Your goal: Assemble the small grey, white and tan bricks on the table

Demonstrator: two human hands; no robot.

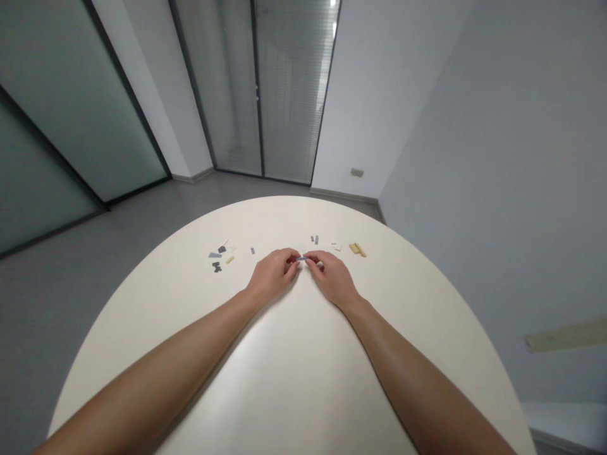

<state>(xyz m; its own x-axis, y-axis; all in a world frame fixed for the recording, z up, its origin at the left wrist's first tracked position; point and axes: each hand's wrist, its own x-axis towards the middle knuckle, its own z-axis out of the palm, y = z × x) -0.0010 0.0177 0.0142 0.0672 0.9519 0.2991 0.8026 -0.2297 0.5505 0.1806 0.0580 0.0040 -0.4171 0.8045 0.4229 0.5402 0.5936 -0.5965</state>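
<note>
Between my two hands is a small, thin grey piece (301, 258), probably a building-block part, though its exact shape is too small to make out. My left hand (275, 273) pinches its left end between thumb and fingers. At its right end, my right hand (332, 275) pinches it the same way. Just beyond my right hand lie small grey pieces (316, 240), with white pieces (336, 246) further right. A lone grey piece (253, 251) rests to the left of my left hand.
The round white table (284, 379) fills the foreground. Tan pieces (356, 249) lie in a group at the right. Dark pieces (217, 267), a blue-grey piece (215, 255) and a yellowish piece (230, 260) are scattered at the left. Behind the table stands a glass door (289, 95).
</note>
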